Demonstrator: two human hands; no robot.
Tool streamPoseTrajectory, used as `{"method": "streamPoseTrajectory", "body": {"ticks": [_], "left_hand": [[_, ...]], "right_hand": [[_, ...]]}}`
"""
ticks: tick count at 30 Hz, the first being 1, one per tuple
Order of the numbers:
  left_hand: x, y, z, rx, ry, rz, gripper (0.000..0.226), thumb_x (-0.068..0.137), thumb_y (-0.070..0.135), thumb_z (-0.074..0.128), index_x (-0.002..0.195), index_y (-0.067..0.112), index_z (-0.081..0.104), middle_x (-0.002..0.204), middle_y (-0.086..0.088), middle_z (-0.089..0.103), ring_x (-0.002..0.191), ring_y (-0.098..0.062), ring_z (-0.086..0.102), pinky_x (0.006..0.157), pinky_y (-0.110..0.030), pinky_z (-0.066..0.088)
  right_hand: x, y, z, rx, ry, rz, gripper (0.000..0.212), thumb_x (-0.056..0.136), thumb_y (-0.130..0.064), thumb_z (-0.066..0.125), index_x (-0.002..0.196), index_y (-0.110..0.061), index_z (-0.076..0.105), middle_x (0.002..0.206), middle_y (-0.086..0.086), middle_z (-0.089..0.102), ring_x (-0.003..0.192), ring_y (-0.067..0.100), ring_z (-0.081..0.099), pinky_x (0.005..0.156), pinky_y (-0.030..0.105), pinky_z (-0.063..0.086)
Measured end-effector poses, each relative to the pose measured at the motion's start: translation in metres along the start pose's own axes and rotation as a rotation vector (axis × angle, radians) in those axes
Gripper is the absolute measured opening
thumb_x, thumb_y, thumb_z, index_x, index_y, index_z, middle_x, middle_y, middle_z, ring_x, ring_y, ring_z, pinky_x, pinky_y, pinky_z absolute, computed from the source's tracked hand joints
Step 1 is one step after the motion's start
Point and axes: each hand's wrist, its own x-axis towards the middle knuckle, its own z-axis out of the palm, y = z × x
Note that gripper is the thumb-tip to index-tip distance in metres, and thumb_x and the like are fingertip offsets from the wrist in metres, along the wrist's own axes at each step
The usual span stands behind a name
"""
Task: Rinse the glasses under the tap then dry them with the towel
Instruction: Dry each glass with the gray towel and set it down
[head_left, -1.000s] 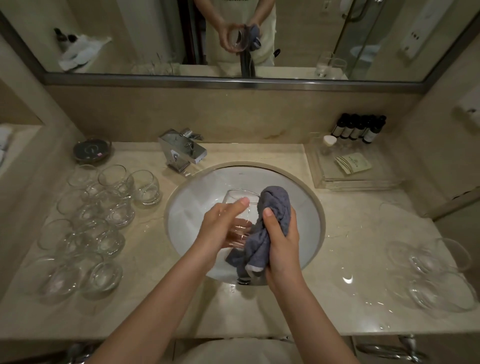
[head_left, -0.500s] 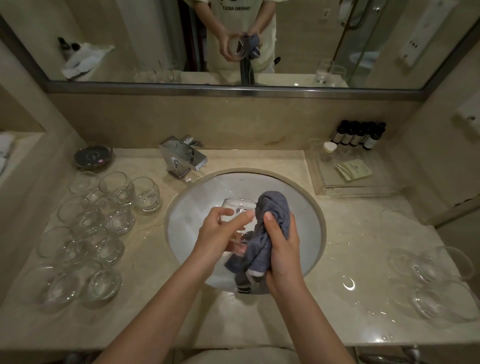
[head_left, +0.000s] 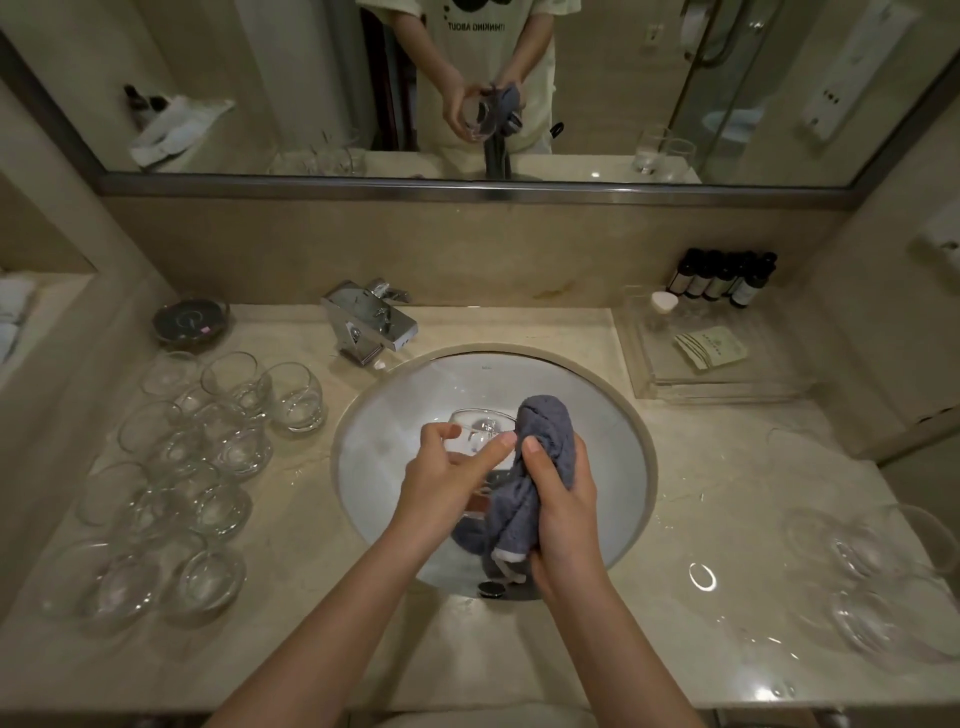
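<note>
Left hand (head_left: 449, 480) grips the glass (head_left: 480, 441) over the sink (head_left: 597, 415) middle, mouth tilted away. Right hand (head_left: 563, 512) is clenched round the towel (head_left: 540, 457), touching the glass's right side

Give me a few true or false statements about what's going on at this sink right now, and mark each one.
1. The left hand holds a glass over the sink. True.
2. The right hand grips a white towel. False: the towel is grey-blue.
3. Water is running from the tap. False: no stream shows.
4. A cluster of glasses stands on the counter left of the sink. True.
5. The dark bottles stand beside the tap. False: they are at the back right.
</note>
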Motion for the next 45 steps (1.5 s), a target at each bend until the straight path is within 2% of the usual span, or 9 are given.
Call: {"method": "streamPoseTrajectory", "body": {"ticks": [3, 6, 9, 15, 23, 31, 33, 38, 45], "left_hand": [[-0.002, 0.004, -0.006, -0.299, -0.135, -0.119, 0.066, 0.062, 0.051, 0.081, 0.113, 0.015, 0.058, 0.096, -0.008, 0.072, 0.078, -0.020, 0.072, 0.065, -0.033, 0.057], [-0.005, 0.005, -0.012, -0.531, -0.315, -0.165, 0.056, 0.067, 0.051, 0.077, 0.106, 0.013, 0.066, 0.091, -0.011, 0.073, 0.075, -0.023, 0.069, 0.069, -0.033, 0.053], [-0.003, 0.006, -0.009, -0.441, -0.217, -0.134, 0.055, 0.067, 0.060, 0.066, 0.100, 0.016, 0.069, 0.070, 0.003, 0.069, 0.063, -0.012, 0.066, 0.062, -0.025, 0.052], [-0.001, 0.009, -0.006, -0.018, 0.033, 0.039, 0.046, 0.085, 0.059, 0.060, 0.114, 0.025, 0.051, 0.102, -0.002, 0.068, 0.087, -0.016, 0.068, 0.081, -0.036, 0.056], [-0.003, 0.016, -0.010, -0.386, -0.237, -0.111, 0.055, 0.065, 0.048, 0.076, 0.108, 0.016, 0.064, 0.096, -0.013, 0.072, 0.070, -0.021, 0.068, 0.054, -0.027, 0.051], [-0.001, 0.010, -0.011, -0.059, -0.010, 0.005, 0.070, 0.049, 0.083, 0.054, 0.106, 0.042, 0.056, 0.102, -0.001, 0.066, 0.094, -0.021, 0.065, 0.089, -0.041, 0.052], [-0.004, 0.016, -0.007, -0.021, -0.019, 0.030, 0.071, 0.047, 0.082, 0.056, 0.109, 0.047, 0.050, 0.107, 0.002, 0.064, 0.100, -0.021, 0.064, 0.093, -0.045, 0.051], [-0.009, 0.017, -0.005, -0.102, -0.042, 0.120, 0.076, 0.055, 0.036, 0.093, 0.113, 0.050, 0.045, 0.107, 0.005, 0.059, 0.092, -0.007, 0.060, 0.070, -0.024, 0.052], [-0.004, 0.016, -0.010, -0.254, -0.111, -0.101, 0.066, 0.062, 0.050, 0.081, 0.118, 0.028, 0.055, 0.101, -0.010, 0.072, 0.077, -0.019, 0.070, 0.061, -0.030, 0.051]], "right_hand": [[0.002, -0.005, 0.004, 0.034, 0.007, 0.020, 0.029, 0.088, -0.018, 0.062, 0.117, -0.020, 0.060, 0.113, 0.013, 0.068, 0.101, 0.027, 0.068, 0.089, 0.043, 0.054], [0.006, -0.006, 0.006, 0.134, 0.038, 0.077, 0.028, 0.089, -0.017, 0.062, 0.116, -0.016, 0.060, 0.114, 0.019, 0.068, 0.105, 0.038, 0.065, 0.094, 0.052, 0.051], [0.007, -0.005, 0.006, 0.117, 0.043, 0.065, 0.024, 0.091, -0.015, 0.060, 0.114, -0.019, 0.061, 0.113, 0.014, 0.068, 0.103, 0.030, 0.067, 0.093, 0.047, 0.053], [0.008, -0.006, 0.006, 0.054, 0.027, -0.008, 0.022, 0.092, -0.012, 0.059, 0.110, -0.023, 0.061, 0.098, 0.000, 0.070, 0.092, 0.016, 0.066, 0.095, 0.045, 0.050], [0.003, -0.005, 0.008, 0.184, 0.069, 0.104, 0.030, 0.091, -0.017, 0.060, 0.121, -0.013, 0.057, 0.117, 0.019, 0.066, 0.106, 0.034, 0.063, 0.100, 0.054, 0.047], [0.000, -0.004, 0.004, 0.166, 0.040, 0.097, 0.019, 0.092, -0.014, 0.058, 0.110, -0.019, 0.060, 0.097, 0.005, 0.069, 0.083, 0.014, 0.069, 0.070, 0.029, 0.057], [0.000, -0.005, 0.004, 0.160, 0.035, 0.099, 0.021, 0.092, -0.014, 0.058, 0.112, -0.018, 0.059, 0.102, 0.009, 0.069, 0.089, 0.019, 0.068, 0.076, 0.033, 0.058], [-0.004, -0.005, 0.010, 0.200, 0.029, 0.114, 0.038, 0.082, -0.021, 0.065, 0.119, -0.014, 0.058, 0.118, 0.019, 0.066, 0.109, 0.035, 0.064, 0.095, 0.048, 0.052], [-0.002, -0.004, 0.008, 0.166, 0.027, 0.145, 0.046, 0.074, -0.027, 0.067, 0.118, -0.016, 0.060, 0.115, 0.019, 0.067, 0.108, 0.039, 0.063, 0.096, 0.057, 0.049]]}}
